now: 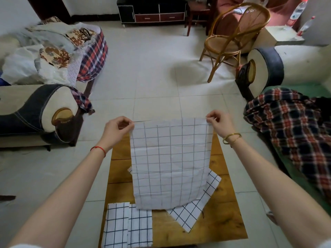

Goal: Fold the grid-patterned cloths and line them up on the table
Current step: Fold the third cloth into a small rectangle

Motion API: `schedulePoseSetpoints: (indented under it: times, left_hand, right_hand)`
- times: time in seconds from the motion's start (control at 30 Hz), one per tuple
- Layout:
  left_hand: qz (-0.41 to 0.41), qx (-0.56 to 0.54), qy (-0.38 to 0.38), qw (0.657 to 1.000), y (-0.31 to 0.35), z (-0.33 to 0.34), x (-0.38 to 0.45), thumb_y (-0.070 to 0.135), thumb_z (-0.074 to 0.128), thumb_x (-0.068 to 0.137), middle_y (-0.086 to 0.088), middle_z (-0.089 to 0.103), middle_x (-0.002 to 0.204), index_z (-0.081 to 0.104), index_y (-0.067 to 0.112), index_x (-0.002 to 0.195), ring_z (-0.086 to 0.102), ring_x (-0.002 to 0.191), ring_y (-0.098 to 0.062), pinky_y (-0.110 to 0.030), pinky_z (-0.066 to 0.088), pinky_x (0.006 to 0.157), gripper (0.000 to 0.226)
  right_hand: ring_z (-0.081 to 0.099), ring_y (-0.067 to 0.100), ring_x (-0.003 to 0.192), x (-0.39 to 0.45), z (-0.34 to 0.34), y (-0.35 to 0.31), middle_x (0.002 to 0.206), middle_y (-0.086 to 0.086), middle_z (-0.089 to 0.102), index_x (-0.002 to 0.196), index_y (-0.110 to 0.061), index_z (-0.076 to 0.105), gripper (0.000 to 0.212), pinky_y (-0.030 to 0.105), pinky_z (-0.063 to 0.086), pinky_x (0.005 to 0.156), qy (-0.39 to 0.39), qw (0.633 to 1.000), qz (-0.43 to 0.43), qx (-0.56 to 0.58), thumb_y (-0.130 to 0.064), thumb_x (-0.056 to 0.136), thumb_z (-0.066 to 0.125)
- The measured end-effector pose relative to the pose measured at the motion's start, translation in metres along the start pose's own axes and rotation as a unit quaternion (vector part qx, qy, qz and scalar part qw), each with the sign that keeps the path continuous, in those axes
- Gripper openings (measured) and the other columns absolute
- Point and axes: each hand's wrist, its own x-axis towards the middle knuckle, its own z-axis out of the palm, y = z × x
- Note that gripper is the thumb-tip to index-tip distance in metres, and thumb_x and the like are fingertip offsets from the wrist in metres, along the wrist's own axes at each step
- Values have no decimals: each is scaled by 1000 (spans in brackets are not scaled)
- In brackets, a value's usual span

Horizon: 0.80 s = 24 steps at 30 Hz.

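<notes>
**Grid cloth held up over the counter, two folded ones down front**

Both hands have a grip on the top corners of one white grid-patterned cloth. The left hand pinches the left corner, the right hand pinches the right one, fingers curled in, so the corners themselves are mostly hidden. The cloth hangs flat and soft, grid lines looking faint on this side, with its rounded bottom edge drooping onto the wooden counter.

It covers most of another grid cloth lying crooked underneath; only that one's right corner and a tiny bit at the left poke out, bold black lines on white. Two folded grid cloths sit side by side at the near left: the left folded cloth and the right folded cloth, touching, both cut off by the bottom of the frame. The counter's far edge is hidden too.
</notes>
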Motion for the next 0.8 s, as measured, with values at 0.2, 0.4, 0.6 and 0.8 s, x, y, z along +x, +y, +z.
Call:
schedulePoseSetpoints:
  times: [0.2,0.4,0.6,0.8]
  left_hand:
    - [-40,7,-7,999,-39,30,33,20,69,87,8,69,90,70,16,92,62,84,-3,-13,46,76,6]
    - [-64,16,-15,998,-69,43,56,20,69,87,12,67,88,68,19,89,61,84,-1,-12,44,75,3]
    - [-81,28,-26,996,-90,45,57,20,69,87,9,68,90,68,23,85,60,84,-1,-16,45,77,4]
    - [-96,44,-29,994,-102,47,48,22,69,88,8,69,91,69,21,88,62,90,-9,-24,48,85,1]
  right_hand:
    - [54,9,70,26,43,32,82,-3,64,89,-12,67,8,15,38,61,11,997,62,-38,-11,88,60]
    - [46,2,60,36,73,51,81,-2,61,93,-14,66,14,16,36,58,15,995,90,-43,-7,88,55]
    - [56,7,66,36,89,65,80,-5,65,96,-22,63,15,26,49,67,2,993,103,-52,-12,86,59]
    - [57,5,64,27,99,67,84,-4,67,95,-25,60,16,26,50,66,15,991,118,-55,-11,87,63]
